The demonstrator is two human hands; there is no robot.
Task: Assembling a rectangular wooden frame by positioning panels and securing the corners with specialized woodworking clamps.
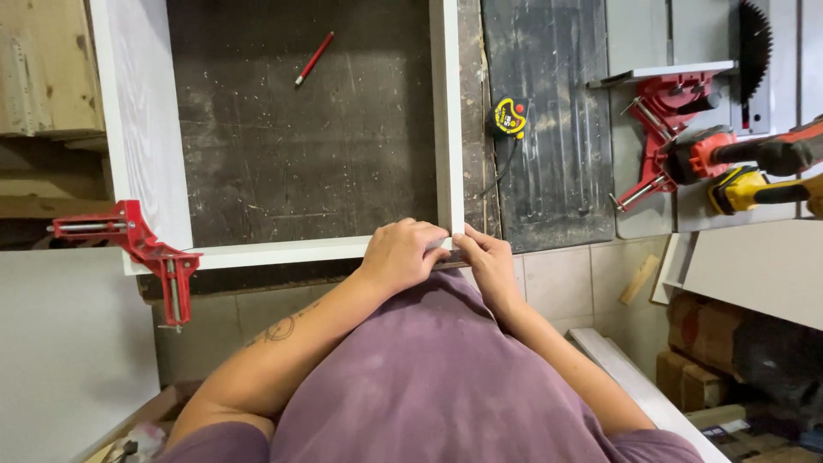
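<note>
A white panel frame (447, 111) lies on a dark worn workbench (309, 146). Both hands meet at its near right corner. My left hand (401, 255) is closed over the end of the near board (274, 252), fingers curled on the corner. My right hand (486, 257) pinches the outer side of the same corner from the right, touching the upright right board. A red corner clamp (141, 249) grips the frame's near left corner. A red pencil (315, 58) lies inside the frame on the bench.
A yellow and black tape measure (509, 117) sits just right of the frame. Another red corner clamp (660, 129), a red power tool (746, 153), a yellow tool (746, 189) and a circular saw blade (754, 43) are at the right. Tiled floor, boards and boxes lie below.
</note>
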